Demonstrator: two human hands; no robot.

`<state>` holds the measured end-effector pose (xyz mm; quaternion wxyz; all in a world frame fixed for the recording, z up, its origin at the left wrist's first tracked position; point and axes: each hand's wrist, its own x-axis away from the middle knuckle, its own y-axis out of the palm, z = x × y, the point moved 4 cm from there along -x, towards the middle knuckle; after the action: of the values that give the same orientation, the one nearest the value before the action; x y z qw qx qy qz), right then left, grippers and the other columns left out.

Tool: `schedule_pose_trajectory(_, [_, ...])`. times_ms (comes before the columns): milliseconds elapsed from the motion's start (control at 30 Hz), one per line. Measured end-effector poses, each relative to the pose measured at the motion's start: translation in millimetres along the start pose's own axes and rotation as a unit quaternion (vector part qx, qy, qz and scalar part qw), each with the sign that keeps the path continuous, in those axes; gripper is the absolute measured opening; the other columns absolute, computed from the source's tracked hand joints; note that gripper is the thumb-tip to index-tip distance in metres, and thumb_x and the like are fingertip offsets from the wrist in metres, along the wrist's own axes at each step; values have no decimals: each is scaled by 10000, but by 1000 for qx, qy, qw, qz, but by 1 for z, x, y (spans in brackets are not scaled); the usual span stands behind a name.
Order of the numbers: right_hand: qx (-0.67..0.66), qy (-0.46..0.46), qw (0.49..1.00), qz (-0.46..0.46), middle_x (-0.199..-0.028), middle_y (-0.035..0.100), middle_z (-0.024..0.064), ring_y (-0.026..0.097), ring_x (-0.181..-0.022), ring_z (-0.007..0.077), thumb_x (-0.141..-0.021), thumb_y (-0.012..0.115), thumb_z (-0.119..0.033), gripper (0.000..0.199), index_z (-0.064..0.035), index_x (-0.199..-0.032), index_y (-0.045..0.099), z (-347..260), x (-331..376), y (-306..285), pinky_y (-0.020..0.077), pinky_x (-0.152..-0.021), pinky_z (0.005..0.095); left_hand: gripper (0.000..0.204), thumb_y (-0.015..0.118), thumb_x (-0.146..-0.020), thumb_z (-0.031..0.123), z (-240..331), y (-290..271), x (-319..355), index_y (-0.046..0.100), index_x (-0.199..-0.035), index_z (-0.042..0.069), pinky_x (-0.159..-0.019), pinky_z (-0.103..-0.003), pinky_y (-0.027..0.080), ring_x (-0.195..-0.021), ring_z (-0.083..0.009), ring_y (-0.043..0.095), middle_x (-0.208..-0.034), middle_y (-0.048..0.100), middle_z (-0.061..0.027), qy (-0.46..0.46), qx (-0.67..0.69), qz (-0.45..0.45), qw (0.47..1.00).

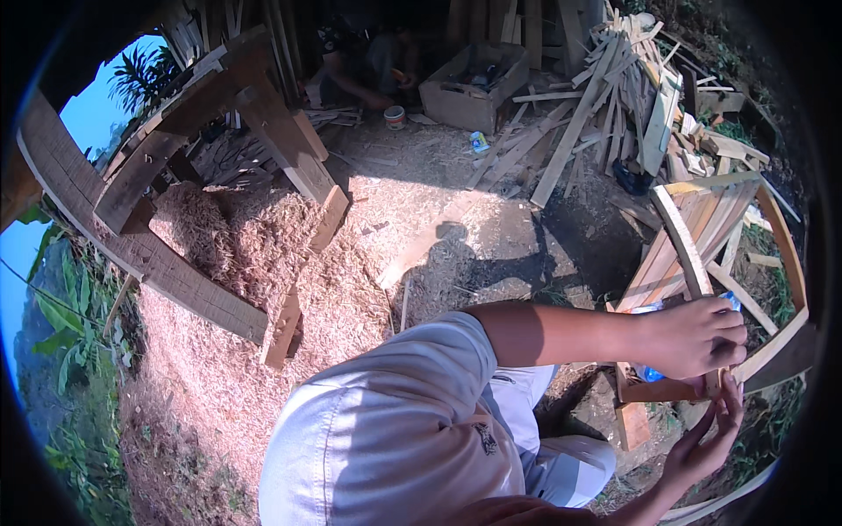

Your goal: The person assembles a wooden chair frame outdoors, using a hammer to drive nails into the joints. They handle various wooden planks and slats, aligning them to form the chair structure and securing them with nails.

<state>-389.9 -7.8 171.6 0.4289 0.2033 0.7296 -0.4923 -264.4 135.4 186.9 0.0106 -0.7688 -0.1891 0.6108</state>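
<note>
At the right, a four-sided wooden frame [684,237] of narrow strips stands tilted close to me. My left hand [693,337] reaches across to its near corner, the fingers curled closed over the wood there. From below, my right hand [709,441] meets the same corner, thumb and fingers closed about the end of the strip. Both hands are almost touching each other at this joint. Part of the joint is hidden behind the fingers. A blue and clear plastic item [650,373] shows beside the left wrist, partly covered by the arm.
A large timber structure [197,302] with beams stands at the left over heaped wood shavings [289,254]. Scrap strips [605,105] pile up at the back right, near a wooden box [478,92] and a small can [395,117]. Another person [351,79] sits in the shade behind.
</note>
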Motion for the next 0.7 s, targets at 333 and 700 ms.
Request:
schedule_pose_trajectory(333, [12,-19,999,-24,-1436,630,236,605,-1366,417,-1036,499,112,340,93,-1372,548,11,9,15,550,-1063,448,749,915,-704,460,-12,-53,14,563,-1220,47,-1153,-562,386,-1361,-371,478,-1318,510,-160,1,16,-105,994])
schedule_pose_trajectory(700, [87,-101,990,52,-1082,751,211,791,-956,361,-991,706,-44,147,53,-1081,640,-35,-22,13,678,-785,410,218,746,-920,178,-162,-363,16,695,-815,-6,-909,-439,578,-1084,-302,678,-1162,685,-103,-203,-345,-210,892])
